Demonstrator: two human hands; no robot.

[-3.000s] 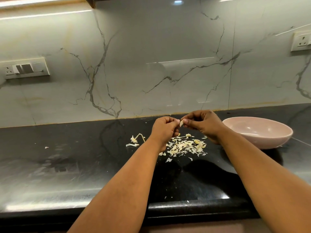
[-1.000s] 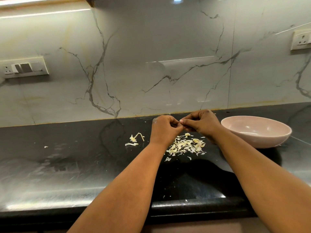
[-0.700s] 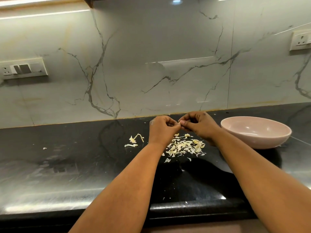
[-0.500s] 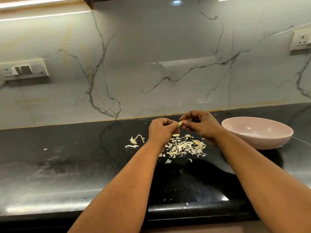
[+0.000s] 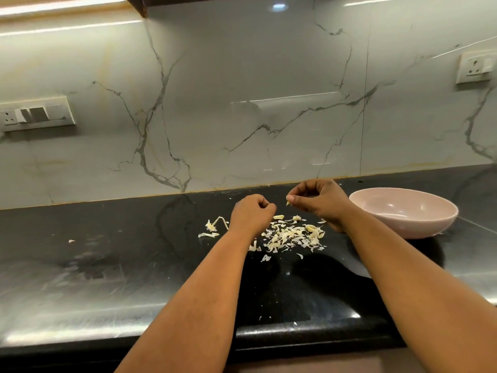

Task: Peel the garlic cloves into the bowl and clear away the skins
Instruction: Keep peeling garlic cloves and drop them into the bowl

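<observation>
Marble backsplash with a switch plate (image 5: pixel 36 113) at far left rises behind my black counter (image 5: pixel 107 265). My left hand (image 5: pixel 251 215) is curled; whether it holds anything I cannot tell. Below lies the skin pile (image 5: pixel 291 235), probably kept together for easy clearing. My right hand (image 5: pixel 318 201) pinches a garlic clove (image 5: pixel 288 203) above it, near the pink bowl (image 5: pixel 403 214) so peeled cloves drop in easily.

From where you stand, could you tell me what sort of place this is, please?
Most likely a home kitchen: a glossy black stone countertop against a veined white marble backsplash, white wall sockets, and a pale pink round bowl beside scattered garlic skins.
</observation>
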